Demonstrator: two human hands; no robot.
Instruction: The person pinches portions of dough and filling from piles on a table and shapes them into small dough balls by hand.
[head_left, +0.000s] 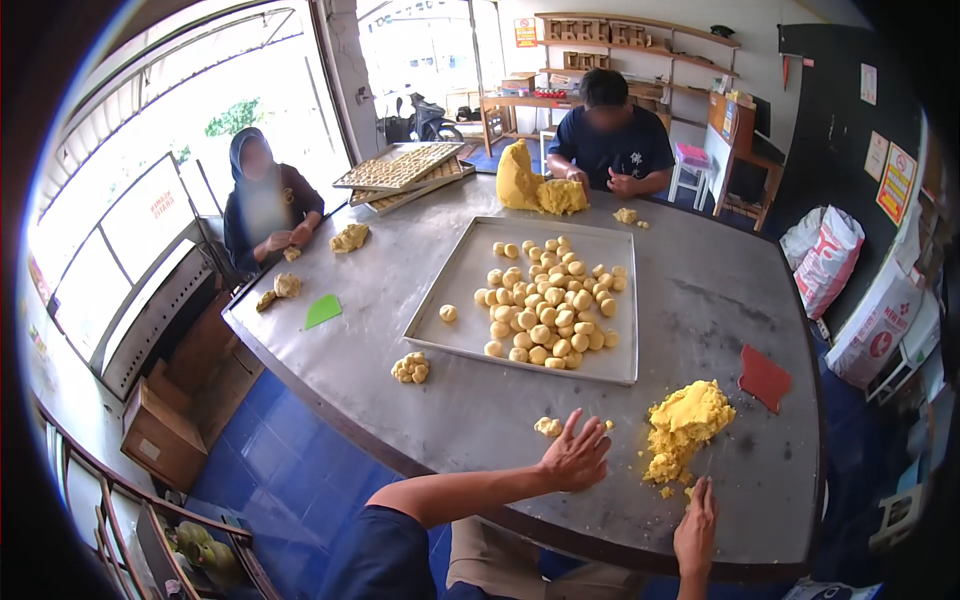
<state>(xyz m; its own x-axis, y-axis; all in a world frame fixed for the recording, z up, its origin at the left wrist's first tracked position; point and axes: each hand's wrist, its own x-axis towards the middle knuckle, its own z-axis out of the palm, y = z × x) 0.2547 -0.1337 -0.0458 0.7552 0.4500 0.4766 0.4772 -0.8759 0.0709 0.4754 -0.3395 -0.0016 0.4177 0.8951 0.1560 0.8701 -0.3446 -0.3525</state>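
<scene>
My left hand (577, 457) is over the metal table with its fingers spread, and its palm side is hidden. Just left of its fingertips lies a small pale dough lump (548, 427), and a yellow crumb (608, 424) is by its fingers on the right. At the near edge of a crumbly yellow mound (688, 418), my right hand (696, 527) has its fingers close together around a small yellow piece (689, 491). Loose crumbs lie between the mound and this hand.
A large tray (425, 322) holds many round dough balls. Around it are a red scraper (765, 378), a green scraper (323, 310) and a dough cluster (411, 367). Two people (268, 205) (610, 140) work across the table, near stacked trays (400, 165) and a big yellow block (517, 178).
</scene>
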